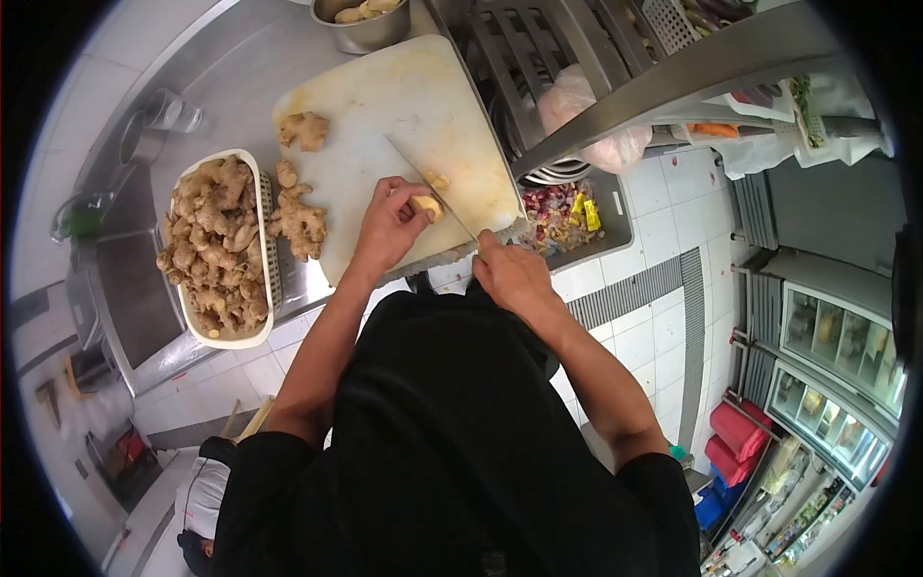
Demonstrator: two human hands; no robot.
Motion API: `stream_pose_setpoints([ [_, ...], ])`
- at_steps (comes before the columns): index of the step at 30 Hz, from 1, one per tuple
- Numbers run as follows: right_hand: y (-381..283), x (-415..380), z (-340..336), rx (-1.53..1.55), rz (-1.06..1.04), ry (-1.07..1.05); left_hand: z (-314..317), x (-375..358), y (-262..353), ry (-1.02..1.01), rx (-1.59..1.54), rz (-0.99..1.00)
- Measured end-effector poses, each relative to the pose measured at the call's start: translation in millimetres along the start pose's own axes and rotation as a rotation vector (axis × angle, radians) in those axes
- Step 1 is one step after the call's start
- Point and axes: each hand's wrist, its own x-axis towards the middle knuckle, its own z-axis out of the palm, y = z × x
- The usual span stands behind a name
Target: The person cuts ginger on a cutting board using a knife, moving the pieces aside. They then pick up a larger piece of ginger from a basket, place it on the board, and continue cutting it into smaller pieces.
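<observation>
My left hand (391, 224) pinches a peeled piece of ginger (429, 206) over the white cutting board (385, 91). In my right hand (512, 272) is the handle of a knife (437, 194), its blade reaching across the board just right of the ginger. A small yellowish scrap (438, 181) lies beside the blade. Two unpeeled knobs rest at the board's left side: one ginger root (303, 131) on it, and a longer ginger root (300, 223) by its edge. My fingers hide part of the held piece.
A cream plastic basket (271, 260) heaped with unpeeled ginger stands left of the board. Behind it a metal bowl (370, 34) holds pale pieces. Right of the board, a grey bin (615, 236) contains purplish scraps, below a metal shelf frame (692, 77). Another person (204, 490) is at lower left.
</observation>
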Motion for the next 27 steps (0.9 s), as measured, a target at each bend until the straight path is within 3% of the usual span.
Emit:
stream_pose_setpoints([
  [7,-22,-57,-66,-0.01,0.158,-0.226,1,-1,0,-0.002,0.008,-0.002],
  [14,-30,-90,-78,-0.003,0.265,-0.311,3,1,-2,0.001,-0.011,-0.033],
  [27,-22,7,1,0.034,0.077,-0.053,3,-5,1,0.023,0.011,-0.036],
])
